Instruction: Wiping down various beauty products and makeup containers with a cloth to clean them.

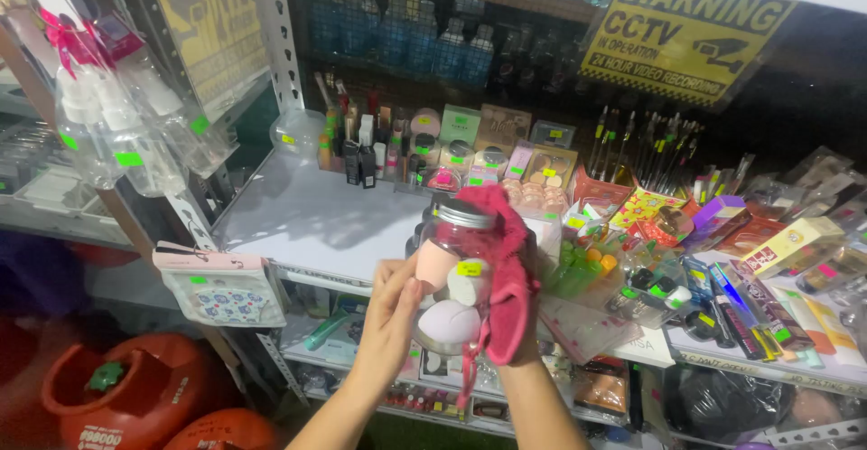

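I count one clear jar [456, 274] with about three sponges [449, 322] inside, one pink cloth [508, 269], two yellow signs [679, 30], two orange tanks [126, 387] below.

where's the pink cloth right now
In the head view, just right of centre, the pink cloth is draped over the right hand and pressed against the clear jar of makeup sponges, in front of the cosmetics shelf.

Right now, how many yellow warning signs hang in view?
2. One yellow warning sign hangs at the upper right on the dark mesh wall; a second yellow sign stands at the upper left behind the white shelf upright, partly cut off. Others may be hidden.
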